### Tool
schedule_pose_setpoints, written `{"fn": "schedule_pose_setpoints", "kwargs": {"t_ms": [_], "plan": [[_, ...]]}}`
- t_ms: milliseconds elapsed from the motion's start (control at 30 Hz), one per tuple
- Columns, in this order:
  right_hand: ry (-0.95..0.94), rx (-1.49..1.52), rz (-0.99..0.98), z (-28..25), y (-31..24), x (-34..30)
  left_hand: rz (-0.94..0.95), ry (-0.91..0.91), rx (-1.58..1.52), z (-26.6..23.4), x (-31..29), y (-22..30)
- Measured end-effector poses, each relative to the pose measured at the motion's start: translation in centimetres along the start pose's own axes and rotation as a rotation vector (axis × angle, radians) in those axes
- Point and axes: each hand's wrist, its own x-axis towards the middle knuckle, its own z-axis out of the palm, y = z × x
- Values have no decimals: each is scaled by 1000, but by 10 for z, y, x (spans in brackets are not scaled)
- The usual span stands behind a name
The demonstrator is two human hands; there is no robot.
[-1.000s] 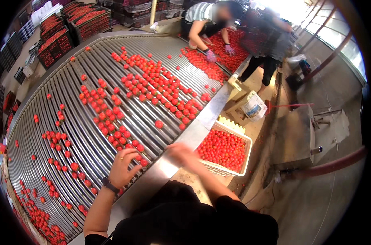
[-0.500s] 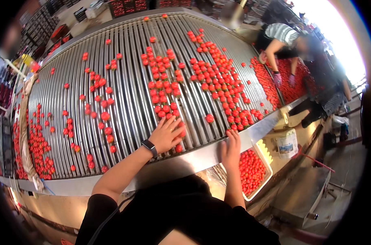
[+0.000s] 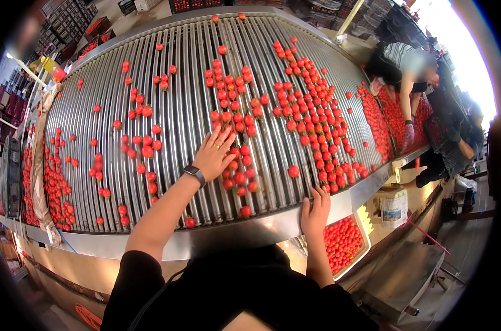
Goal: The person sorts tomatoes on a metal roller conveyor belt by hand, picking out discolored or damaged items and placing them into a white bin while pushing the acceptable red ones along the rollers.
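My left hand [image 3: 213, 154], with a dark watch [image 3: 194, 174] on its wrist, lies over the metal rollers [image 3: 180, 110] of a sorting table. Its fingers are stretched out and slightly apart, touching or just above small red tomatoes [image 3: 227, 117]. More tomatoes [image 3: 239, 177] lie beside its thumb. My right hand [image 3: 315, 212] rests on the smooth metal rim [image 3: 250, 228] at the near side, fingers extended and nothing in it. Just beyond its fingertips is the near end of a dense band of tomatoes [image 3: 319, 138].
Under the rim at right stands a white crate [image 3: 365, 251] of tomatoes. A co-worker's gloved hand [image 3: 409, 132] is over a tomato-filled trough at far right, with another dark-clothed person nearby. A cloth-wrapped bar [image 3: 39, 182] crosses the left end; stacked crates [image 3: 63, 27] stand behind.
My left hand has moved forward, farther from the near rim, and its fingers have straightened. My right hand stays by the rim. The whole view has shifted slightly.
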Motion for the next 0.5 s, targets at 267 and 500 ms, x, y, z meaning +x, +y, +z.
{"fn": "schedule_pose_setpoints", "kwargs": {"t_ms": [267, 500], "plan": [[-27, -7, 14, -5, 9, 6, -57, 167, 2, -11, 57, -48], [-22, 10, 15, -7, 18, 11, -120, 263, -124, -3, 108, -88]]}}
